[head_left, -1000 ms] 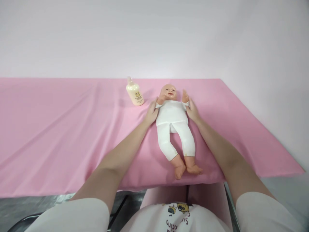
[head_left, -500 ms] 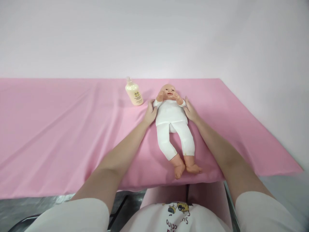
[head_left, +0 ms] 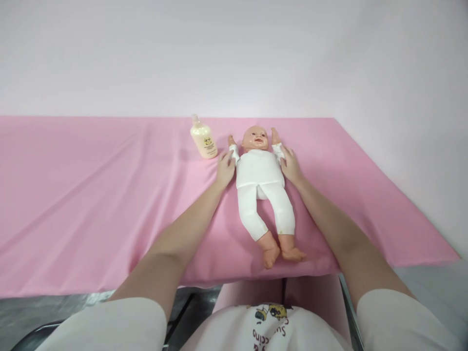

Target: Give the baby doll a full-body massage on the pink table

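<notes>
A baby doll (head_left: 260, 168) with a white body and bare feet lies on its back, its head toward the far side and its feet near the front edge. Both of its arms are spread outward and up beside the head. At the doll's arm on the left of the view, my left hand (head_left: 225, 168) is closed round the white sleeve. My right hand (head_left: 291, 165) grips the other sleeve in the same way, fingers on top. Parts of the thumbs are hidden against the doll's sides.
A pump bottle (head_left: 204, 141) of pale yellow lotion stands just beyond my left hand. Pink cloth (head_left: 91, 204) with soft folds covers the table, whose near edge runs in front of my lap. A white wall (head_left: 234, 58) rises behind.
The doll's arms have swung from in front of its face out to the sides, with my hands on them. Its body, legs and the bottle have stayed in place.
</notes>
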Motion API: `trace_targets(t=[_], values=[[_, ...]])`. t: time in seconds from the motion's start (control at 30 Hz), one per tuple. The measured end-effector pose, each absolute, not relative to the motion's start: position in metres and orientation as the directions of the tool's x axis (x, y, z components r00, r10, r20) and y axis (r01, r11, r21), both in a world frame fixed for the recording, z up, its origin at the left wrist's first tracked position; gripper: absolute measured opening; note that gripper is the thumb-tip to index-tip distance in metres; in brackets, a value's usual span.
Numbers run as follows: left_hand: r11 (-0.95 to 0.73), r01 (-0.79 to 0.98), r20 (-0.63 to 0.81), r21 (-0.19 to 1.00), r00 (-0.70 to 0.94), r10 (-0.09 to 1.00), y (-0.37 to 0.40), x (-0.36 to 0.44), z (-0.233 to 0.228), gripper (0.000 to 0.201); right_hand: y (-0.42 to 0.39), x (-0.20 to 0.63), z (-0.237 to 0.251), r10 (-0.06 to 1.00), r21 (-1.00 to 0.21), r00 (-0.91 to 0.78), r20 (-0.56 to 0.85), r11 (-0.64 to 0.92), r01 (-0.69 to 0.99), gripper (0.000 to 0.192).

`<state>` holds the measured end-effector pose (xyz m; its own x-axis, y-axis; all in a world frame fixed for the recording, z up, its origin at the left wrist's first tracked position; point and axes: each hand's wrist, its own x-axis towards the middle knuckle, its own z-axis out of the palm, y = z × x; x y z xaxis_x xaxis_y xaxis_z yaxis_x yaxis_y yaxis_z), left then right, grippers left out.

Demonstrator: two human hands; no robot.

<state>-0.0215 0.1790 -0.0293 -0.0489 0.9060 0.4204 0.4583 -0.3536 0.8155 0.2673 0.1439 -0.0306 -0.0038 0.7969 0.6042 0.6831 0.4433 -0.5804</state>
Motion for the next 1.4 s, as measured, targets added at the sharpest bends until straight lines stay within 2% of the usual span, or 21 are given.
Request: trace_targets(t=[0.27,0.47,0.6,0.77,0.87,0.97,1.03,1.13,1.23,1.33,1.4], values=[[-0.286,0.485,0.334,0.827,-0.014,0.942,0.175,-0.021,-0.028,0.041,0.152,0.268,-0.039,0.878,-0.617,0.013,0.479,0.326,0.716,0.054],[-0.238,0.475,0.248,0.847,0.043,0.968,0.168,-0.021,-0.023,0.049,0.143,0.268,-0.032,0.933,-0.741,0.092,0.349,0.214,0.636,0.063],[-0.273,0.36,0.278,0.892,0.04,0.96,0.173,-0.022,-0.028,0.057,0.145,0.27,-0.032,0.941,-0.868,0.148,0.305,0.21,0.451,0.071],[-0.29,-0.01,0.29,0.957,0.046,0.956,0.185,-0.022,-0.034,0.074,0.155,0.276,-0.034,0.927,-0.94,0.162,0.338,0.323,0.112,0.079],[-0.289,-0.141,0.293,0.947,0.008,0.956,0.187,-0.021,-0.032,0.062,0.157,0.28,-0.034,0.932,-0.946,0.168,0.322,0.325,0.008,0.063],[-0.281,-0.171,0.28,0.944,-0.033,0.96,0.185,-0.019,-0.029,0.028,0.157,0.281,-0.035,0.945,-0.953,0.142,0.294,0.301,-0.028,0.028],[-0.284,-0.15,0.284,0.947,-0.019,0.959,0.181,-0.018,-0.027,0.015,0.156,0.28,-0.035,0.945,-0.95,0.124,0.302,0.308,-0.041,0.012],[-0.309,-0.117,0.313,0.944,0.024,0.949,0.177,-0.017,-0.024,0.014,0.155,0.275,-0.034,0.943,-0.946,0.127,0.307,0.317,-0.067,0.018],[-0.325,-0.097,0.332,0.941,0.066,0.941,0.176,-0.017,-0.025,0.019,0.151,0.272,-0.03,0.946,-0.949,0.133,0.296,0.307,-0.072,0.014],[-0.334,-0.021,0.334,0.942,0.082,0.939,0.177,-0.017,-0.027,0.033,0.148,0.269,-0.027,0.949,-0.954,0.114,0.295,0.298,-0.008,0.01],[-0.329,0.032,0.325,0.944,0.077,0.942,0.177,-0.017,-0.028,0.045,0.147,0.267,-0.027,0.945,-0.953,0.124,0.302,0.295,0.068,0.015]])
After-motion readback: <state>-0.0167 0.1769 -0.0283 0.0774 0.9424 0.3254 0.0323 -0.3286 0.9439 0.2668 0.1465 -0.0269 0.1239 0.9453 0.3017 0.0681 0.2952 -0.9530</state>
